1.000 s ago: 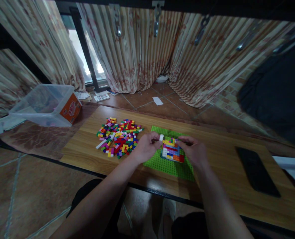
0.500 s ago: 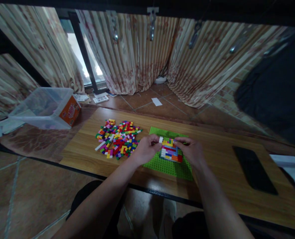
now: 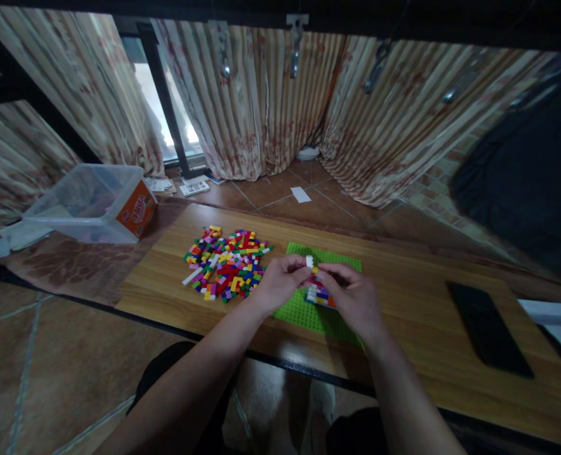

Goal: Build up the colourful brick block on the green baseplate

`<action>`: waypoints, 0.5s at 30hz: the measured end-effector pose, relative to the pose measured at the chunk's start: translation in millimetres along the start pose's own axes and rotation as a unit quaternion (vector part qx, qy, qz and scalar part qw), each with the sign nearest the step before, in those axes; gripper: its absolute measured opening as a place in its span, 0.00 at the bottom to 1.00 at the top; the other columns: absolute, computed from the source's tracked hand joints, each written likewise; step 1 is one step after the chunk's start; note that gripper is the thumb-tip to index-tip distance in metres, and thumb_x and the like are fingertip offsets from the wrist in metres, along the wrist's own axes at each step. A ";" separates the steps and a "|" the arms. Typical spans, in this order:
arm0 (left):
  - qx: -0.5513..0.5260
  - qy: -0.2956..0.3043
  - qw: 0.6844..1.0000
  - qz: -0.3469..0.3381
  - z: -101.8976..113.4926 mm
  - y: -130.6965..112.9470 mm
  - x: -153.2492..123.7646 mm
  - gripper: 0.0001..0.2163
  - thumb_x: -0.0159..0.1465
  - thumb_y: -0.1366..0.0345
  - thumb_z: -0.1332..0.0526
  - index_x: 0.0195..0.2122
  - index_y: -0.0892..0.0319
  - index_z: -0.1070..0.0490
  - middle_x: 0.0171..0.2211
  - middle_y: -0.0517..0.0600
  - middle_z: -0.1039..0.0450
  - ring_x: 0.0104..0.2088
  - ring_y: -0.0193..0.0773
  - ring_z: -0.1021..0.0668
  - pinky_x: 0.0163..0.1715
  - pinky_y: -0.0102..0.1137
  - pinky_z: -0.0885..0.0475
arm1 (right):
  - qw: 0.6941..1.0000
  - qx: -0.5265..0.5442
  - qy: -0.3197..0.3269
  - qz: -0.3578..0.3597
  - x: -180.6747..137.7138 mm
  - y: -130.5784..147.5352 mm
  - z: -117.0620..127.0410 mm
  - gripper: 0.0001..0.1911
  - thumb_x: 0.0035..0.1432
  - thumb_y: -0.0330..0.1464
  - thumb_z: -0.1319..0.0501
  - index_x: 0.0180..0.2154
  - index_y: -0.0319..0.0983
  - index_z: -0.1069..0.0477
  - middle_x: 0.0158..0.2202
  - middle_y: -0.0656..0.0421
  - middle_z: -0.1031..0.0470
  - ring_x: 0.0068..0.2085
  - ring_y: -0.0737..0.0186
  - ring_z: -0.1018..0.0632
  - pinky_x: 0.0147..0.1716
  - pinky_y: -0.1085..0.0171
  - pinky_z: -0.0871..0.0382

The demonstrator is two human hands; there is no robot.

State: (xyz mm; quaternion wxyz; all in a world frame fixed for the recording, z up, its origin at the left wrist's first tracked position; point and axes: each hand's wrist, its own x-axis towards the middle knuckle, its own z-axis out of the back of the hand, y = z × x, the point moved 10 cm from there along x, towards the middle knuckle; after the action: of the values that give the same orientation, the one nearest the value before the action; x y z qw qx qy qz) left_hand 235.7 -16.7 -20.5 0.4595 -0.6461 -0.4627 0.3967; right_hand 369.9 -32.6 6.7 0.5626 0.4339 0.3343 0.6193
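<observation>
My left hand (image 3: 280,281) is closed in a pinch, with a white toy brick (image 3: 309,260) upright at its fingertips. My right hand (image 3: 351,292) has come in from the other side, thumb and fingers drawn together near a small yellow brick (image 3: 315,270); what lies between those fingers is hidden. Under both hands is a flat build of coloured bricks (image 3: 319,296), partly covered by the right hand. It rests on a green studded baseplate (image 3: 299,315).
A heap of loose coloured bricks (image 3: 228,265) spreads on the wooden table (image 3: 404,303) left of the baseplate. A dark phone-like slab (image 3: 489,328) lies at the right. Behind on the left stands a clear plastic bin (image 3: 81,221) with an orange label.
My right hand has shifted left across the build toward my left hand, covering more bricks. My left hand has moved slightly right with the white brick.
</observation>
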 end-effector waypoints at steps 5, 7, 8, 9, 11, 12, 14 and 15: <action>-0.026 -0.013 1.000 -0.003 -1.2 0.8 -0.3 0.07 0.55 0.66 0.34 0.30 0.64 0.28 0.23 0.44 0.28 0.21 0.26 0.27 0.25 0.23 0.32 | 0.999 -0.013 -0.020 0.028 -1.6 7.3 -3.6 0.13 0.58 0.42 0.39 0.36 0.41 0.21 0.36 0.56 0.21 0.36 0.59 0.22 0.37 0.60 0.30; -0.031 -0.024 0.999 -0.008 -1.2 0.4 -0.8 0.06 0.55 0.66 0.34 0.30 0.64 0.27 0.23 0.45 0.27 0.21 0.26 0.27 0.24 0.23 0.32 | 0.998 -0.029 -0.030 0.040 -2.3 9.7 -2.9 0.13 0.59 0.41 0.40 0.36 0.40 0.21 0.35 0.57 0.22 0.36 0.59 0.23 0.37 0.61 0.30; -0.035 -0.032 0.999 -0.011 -1.0 0.3 -1.2 0.06 0.55 0.67 0.34 0.29 0.64 0.27 0.22 0.45 0.27 0.20 0.26 0.27 0.24 0.23 0.32 | 0.997 -0.040 -0.037 0.047 -3.0 11.7 -2.4 0.13 0.60 0.41 0.41 0.36 0.40 0.21 0.35 0.56 0.22 0.36 0.59 0.23 0.37 0.61 0.30; -0.041 -0.043 0.998 -0.013 -0.4 0.4 -1.6 0.05 0.55 0.67 0.34 0.28 0.64 0.27 0.22 0.45 0.27 0.20 0.26 0.27 0.23 0.22 0.32 | 0.996 -0.052 -0.046 0.053 -4.0 14.1 -2.0 0.13 0.60 0.40 0.41 0.35 0.40 0.22 0.35 0.56 0.22 0.36 0.59 0.23 0.36 0.61 0.31; -0.049 -0.067 0.996 -0.018 1.1 0.9 -2.5 0.05 0.54 0.68 0.34 0.27 0.64 0.28 0.21 0.44 0.27 0.19 0.26 0.27 0.23 0.22 0.31 | 0.993 -0.077 -0.067 0.063 -6.4 19.1 -0.7 0.13 0.60 0.39 0.42 0.35 0.40 0.22 0.34 0.55 0.22 0.36 0.59 0.23 0.36 0.61 0.31; -0.052 -0.080 0.995 -0.019 2.1 1.4 -3.0 0.04 0.54 0.69 0.34 0.27 0.64 0.28 0.21 0.44 0.27 0.19 0.26 0.27 0.23 0.22 0.31 | 0.991 -0.089 -0.077 0.067 -7.4 21.4 0.0 0.13 0.60 0.39 0.42 0.35 0.39 0.22 0.34 0.55 0.22 0.35 0.59 0.23 0.35 0.61 0.31; -0.053 -0.102 0.993 -0.015 3.7 3.6 -3.9 0.04 0.53 0.69 0.34 0.27 0.64 0.28 0.20 0.44 0.26 0.20 0.27 0.26 0.23 0.22 0.30 | 0.987 -0.110 -0.089 0.073 -8.0 24.5 2.1 0.13 0.60 0.38 0.42 0.35 0.39 0.22 0.33 0.55 0.22 0.34 0.59 0.23 0.35 0.61 0.31; -0.051 -0.110 0.993 -0.009 4.4 5.1 -4.2 0.04 0.53 0.70 0.34 0.27 0.63 0.28 0.20 0.44 0.26 0.19 0.27 0.26 0.22 0.22 0.30 | 0.986 -0.119 -0.094 0.075 -7.5 24.7 4.5 0.13 0.60 0.39 0.42 0.35 0.39 0.22 0.34 0.55 0.22 0.34 0.59 0.23 0.35 0.61 0.30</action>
State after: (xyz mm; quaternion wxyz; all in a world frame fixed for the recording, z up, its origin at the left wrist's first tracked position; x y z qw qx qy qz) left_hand 231.6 -20.5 -26.2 0.3755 -0.6169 -0.5359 0.4373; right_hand 363.9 -43.8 29.6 0.5910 0.4438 0.1710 0.6515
